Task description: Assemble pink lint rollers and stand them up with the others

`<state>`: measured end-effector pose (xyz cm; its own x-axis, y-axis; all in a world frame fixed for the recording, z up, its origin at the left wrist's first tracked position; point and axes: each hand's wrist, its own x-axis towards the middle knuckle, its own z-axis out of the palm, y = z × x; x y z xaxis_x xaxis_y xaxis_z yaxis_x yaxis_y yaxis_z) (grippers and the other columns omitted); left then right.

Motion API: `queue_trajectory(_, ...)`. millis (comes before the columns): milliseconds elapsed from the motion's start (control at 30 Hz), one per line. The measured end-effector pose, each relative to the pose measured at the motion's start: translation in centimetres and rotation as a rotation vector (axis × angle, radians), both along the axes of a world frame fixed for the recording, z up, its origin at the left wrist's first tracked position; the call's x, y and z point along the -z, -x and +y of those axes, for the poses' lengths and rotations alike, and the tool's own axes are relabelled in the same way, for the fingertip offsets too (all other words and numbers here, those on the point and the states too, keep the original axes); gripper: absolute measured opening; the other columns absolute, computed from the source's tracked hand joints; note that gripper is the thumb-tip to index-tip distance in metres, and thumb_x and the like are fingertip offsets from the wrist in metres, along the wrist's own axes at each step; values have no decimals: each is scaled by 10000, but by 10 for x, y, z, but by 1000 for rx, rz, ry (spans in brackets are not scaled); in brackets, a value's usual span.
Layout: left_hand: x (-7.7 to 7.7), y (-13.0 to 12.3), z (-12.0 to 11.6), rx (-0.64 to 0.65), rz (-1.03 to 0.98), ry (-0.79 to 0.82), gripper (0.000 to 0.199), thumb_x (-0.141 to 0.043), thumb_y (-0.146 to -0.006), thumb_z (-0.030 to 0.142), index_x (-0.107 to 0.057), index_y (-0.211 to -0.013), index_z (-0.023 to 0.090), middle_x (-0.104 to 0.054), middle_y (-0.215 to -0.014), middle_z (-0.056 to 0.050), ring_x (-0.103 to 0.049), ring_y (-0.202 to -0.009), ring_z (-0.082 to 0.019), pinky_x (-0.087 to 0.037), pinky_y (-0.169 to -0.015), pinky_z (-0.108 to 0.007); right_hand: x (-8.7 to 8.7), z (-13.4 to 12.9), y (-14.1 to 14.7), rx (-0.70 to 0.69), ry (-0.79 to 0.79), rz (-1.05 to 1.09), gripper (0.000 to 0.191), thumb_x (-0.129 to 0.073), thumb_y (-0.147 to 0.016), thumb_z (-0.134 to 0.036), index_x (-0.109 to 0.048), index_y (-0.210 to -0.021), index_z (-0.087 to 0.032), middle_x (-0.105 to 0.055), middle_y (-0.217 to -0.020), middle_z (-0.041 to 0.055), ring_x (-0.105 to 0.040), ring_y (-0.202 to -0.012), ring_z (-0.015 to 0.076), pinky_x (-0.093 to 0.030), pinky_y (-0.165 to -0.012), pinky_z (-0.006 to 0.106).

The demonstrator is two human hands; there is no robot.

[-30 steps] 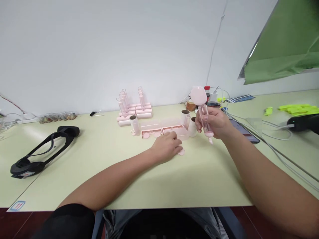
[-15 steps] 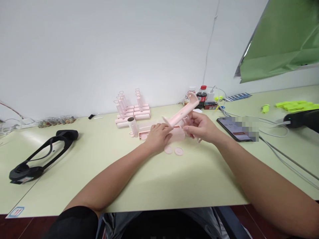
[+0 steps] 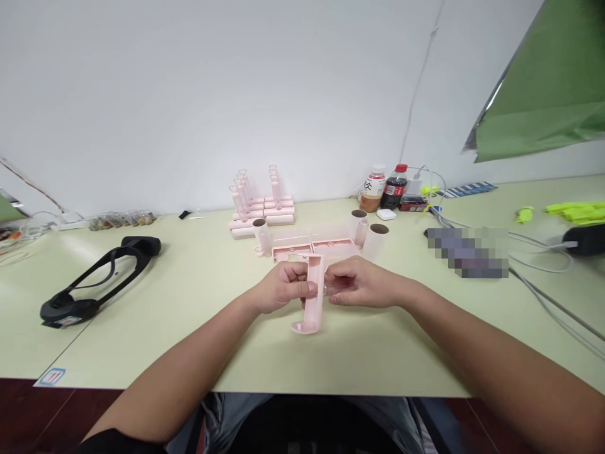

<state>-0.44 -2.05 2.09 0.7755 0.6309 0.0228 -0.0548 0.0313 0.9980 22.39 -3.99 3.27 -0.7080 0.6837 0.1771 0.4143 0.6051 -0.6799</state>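
My left hand (image 3: 288, 287) grips a pink plastic trough-shaped piece (image 3: 312, 306), thumb across its open face. The piece stands nearly upright and has a curved end at the bottom. My right hand (image 3: 363, 282) is closed beside it, around a small clear pinkish part (image 3: 336, 285) that is mostly hidden by the fingers. That part is at the right side of the trough piece; I cannot tell whether they are joined. Behind my hands lie two open pink cases (image 3: 333, 244), side by side. Tubes with brown-rimmed open ends, such as the right-hand tube (image 3: 378, 238), stand at both sides of them.
Several pink assemblies with heart-topped posts (image 3: 246, 211) stand near the wall. At the back right are a cola bottle (image 3: 394, 189), a drink bottle (image 3: 373, 189) and a white case (image 3: 386, 215). A phone (image 3: 466, 252) and cables lie right, a black headset strap (image 3: 101, 277) left.
The trough piece has come down toward me, from a slant in my right hand to near upright in my left. My left hand has left the pink cases. The view has shifted slightly.
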Motion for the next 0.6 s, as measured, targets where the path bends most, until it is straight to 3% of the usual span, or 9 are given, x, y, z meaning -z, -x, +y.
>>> queue_trajectory(267, -1, -5, -3, -43, -58, 4, 348, -799, -669, 403, -667, -811, 114, -579, -648, -10, -532, -572, -113, -439, -553, -248, 1, 1, -4, -43, 85, 23, 188, -638, -831, -337, -565, -772, -174, -411, -670, -44, -362, -607, 101, -298, -553, 233)
queue_trajectory(600, -2, -15, -17, -190, -256, 1, 291, -775, -713, 370, -658, -823, 128, -557, -628, 12, -498, -548, -83, -412, -530, -216, -17, -8, -7, -1, -49, 6, 270, -608, -868, -427, -558, -780, -176, -404, -639, -39, -354, -577, 103, -276, -532, 228)
